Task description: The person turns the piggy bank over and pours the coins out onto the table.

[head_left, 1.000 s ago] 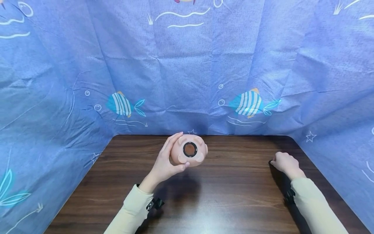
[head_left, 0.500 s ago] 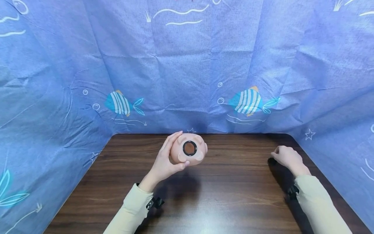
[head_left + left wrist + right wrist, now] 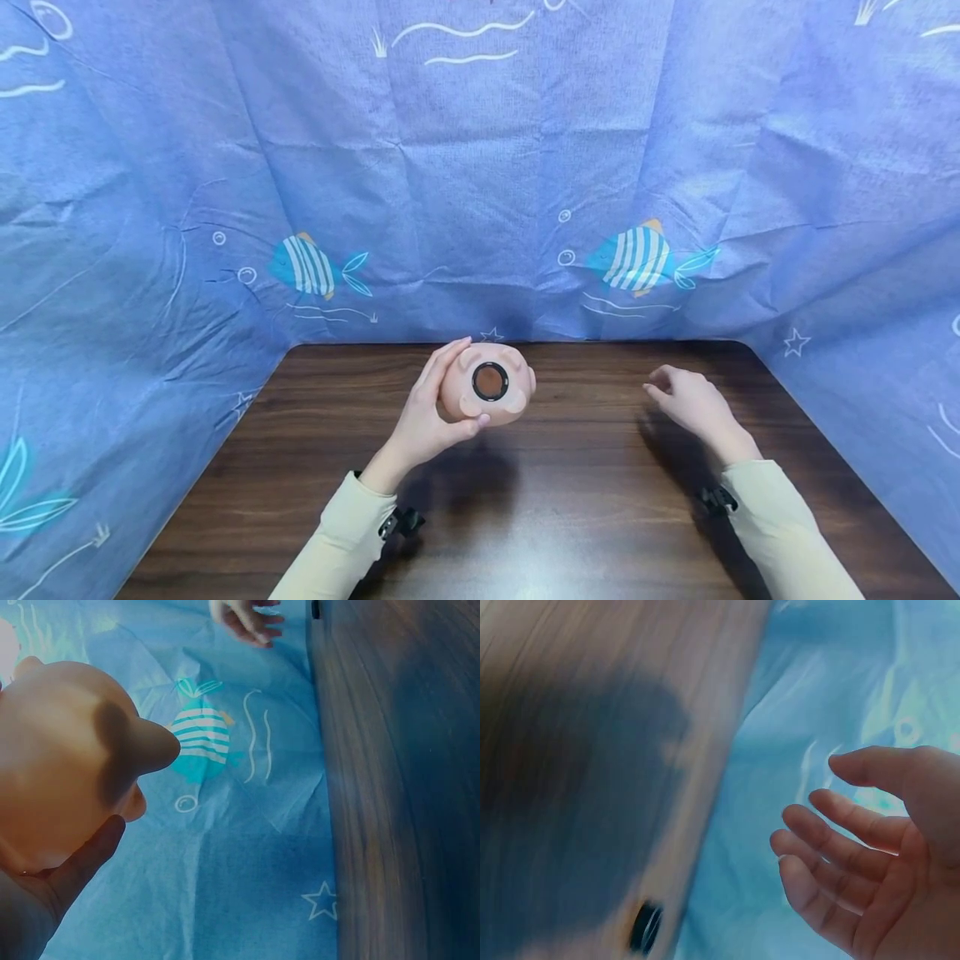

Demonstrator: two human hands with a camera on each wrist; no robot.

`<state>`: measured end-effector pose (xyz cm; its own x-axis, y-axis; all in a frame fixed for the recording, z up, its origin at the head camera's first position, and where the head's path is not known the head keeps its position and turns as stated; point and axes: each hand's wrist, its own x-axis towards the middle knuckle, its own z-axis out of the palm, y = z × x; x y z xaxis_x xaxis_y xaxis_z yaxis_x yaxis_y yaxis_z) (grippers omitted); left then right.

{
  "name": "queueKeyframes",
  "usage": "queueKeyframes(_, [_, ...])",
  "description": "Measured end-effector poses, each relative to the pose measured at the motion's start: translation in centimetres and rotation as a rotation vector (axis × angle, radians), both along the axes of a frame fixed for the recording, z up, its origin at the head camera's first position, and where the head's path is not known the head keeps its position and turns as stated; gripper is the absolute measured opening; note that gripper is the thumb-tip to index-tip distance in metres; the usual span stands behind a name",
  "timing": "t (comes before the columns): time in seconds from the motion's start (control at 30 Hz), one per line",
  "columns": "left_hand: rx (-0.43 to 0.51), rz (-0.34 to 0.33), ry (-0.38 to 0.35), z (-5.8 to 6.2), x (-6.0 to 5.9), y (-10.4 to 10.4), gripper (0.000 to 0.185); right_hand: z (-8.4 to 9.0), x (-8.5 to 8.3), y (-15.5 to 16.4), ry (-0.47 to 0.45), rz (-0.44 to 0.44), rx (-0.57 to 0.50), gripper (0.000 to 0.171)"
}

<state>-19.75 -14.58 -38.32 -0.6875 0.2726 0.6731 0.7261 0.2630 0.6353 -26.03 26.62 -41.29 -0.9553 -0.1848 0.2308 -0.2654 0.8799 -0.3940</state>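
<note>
Blue cloth (image 3: 480,167) printed with striped fish, hung round three sides of a dark wooden table (image 3: 525,517). Near the far edge, left of centre: a pink piggy bank (image 3: 487,394), lifted clear of the wood and tipped so that its underside, with a black-ringed round opening (image 3: 490,381), faces up toward the head camera. Held there by the left hand (image 3: 423,421), fingers round the far-left flank, thumb on the near side. Right hand (image 3: 693,404) well apart to the right, above the table, fingers loose and spread, holding nothing. Small black round object (image 3: 645,927) at the table edge: too blurred to identify. Bank's face and coin slot out of sight; right wrist view smeared.
</note>
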Motion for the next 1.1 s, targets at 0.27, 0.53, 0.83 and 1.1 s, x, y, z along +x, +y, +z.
queueKeyframes(0.27, [0.016,-0.016,0.006,-0.5,0.0,0.6,0.092,1.5,1.6,-4.8,0.03,0.053,-0.21,0.034])
queueKeyframes(0.53, [0.043,-0.047,-0.02,-1.2,0.2,1.5,0.094,1.9,3.4,-10.4,-0.214,0.285,-0.516,0.049])
queueKeyframes(0.83, [0.035,-0.095,-0.105,-0.4,1.3,2.6,0.091,2.8,5.7,-14.3,-0.516,0.458,-0.799,0.058])
queueKeyframes(1.1, [-0.065,-0.149,-0.148,-1.2,0.6,2.4,0.095,2.7,5.6,-14.5,-0.516,0.442,-0.874,0.057])
